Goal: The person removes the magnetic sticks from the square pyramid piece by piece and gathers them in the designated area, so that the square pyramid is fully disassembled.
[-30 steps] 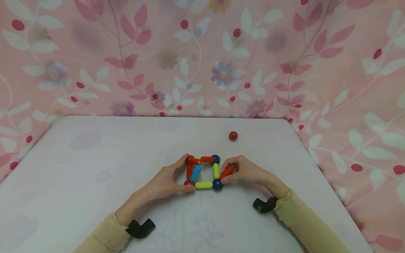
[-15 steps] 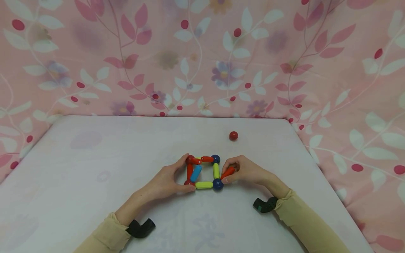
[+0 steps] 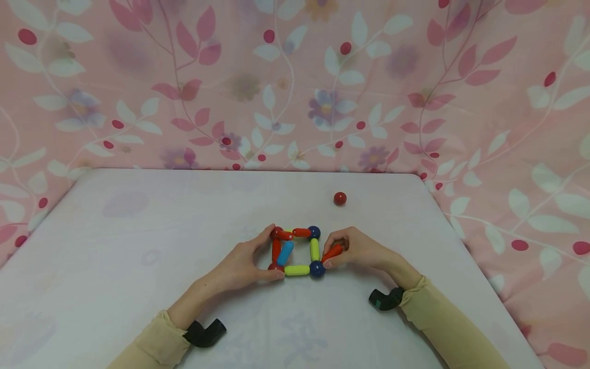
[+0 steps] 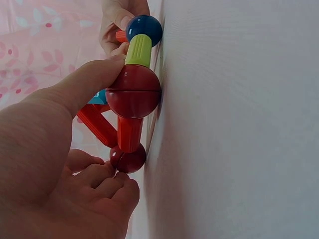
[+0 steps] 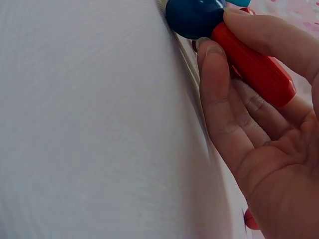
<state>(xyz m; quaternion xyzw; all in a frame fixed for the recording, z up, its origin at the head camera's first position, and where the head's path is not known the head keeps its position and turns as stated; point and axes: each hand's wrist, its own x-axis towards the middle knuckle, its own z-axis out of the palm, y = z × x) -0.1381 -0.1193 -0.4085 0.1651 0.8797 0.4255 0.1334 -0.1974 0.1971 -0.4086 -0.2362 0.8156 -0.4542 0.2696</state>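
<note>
A four-sided frame of magnetic building sticks and balls lies on the table. Its left corners are a near red ball (image 4: 133, 92) and a far red ball (image 4: 127, 158), and my left hand (image 3: 241, 264) grips that side, thumb on the near ball and fingers at the far one. Lime sticks (image 3: 297, 270) form the near and right sides. A light blue stick (image 3: 285, 253) and two red ones rise slanting from corners. My right hand (image 3: 357, 250) pinches another red stick (image 5: 256, 67) between thumb and fingers, its end against the near-right navy ball (image 3: 317, 269).
A loose red ball (image 3: 340, 198) sits farther back on the white-covered table (image 3: 138, 225). Black curved devices (image 3: 205, 333) are strapped at both wrists. A pink floral curtain (image 3: 295, 77) hangs behind the table's far edge.
Almost nothing differs. My right hand and its red stick have shifted very slightly to the right, while the left hand and frame hold still.
</note>
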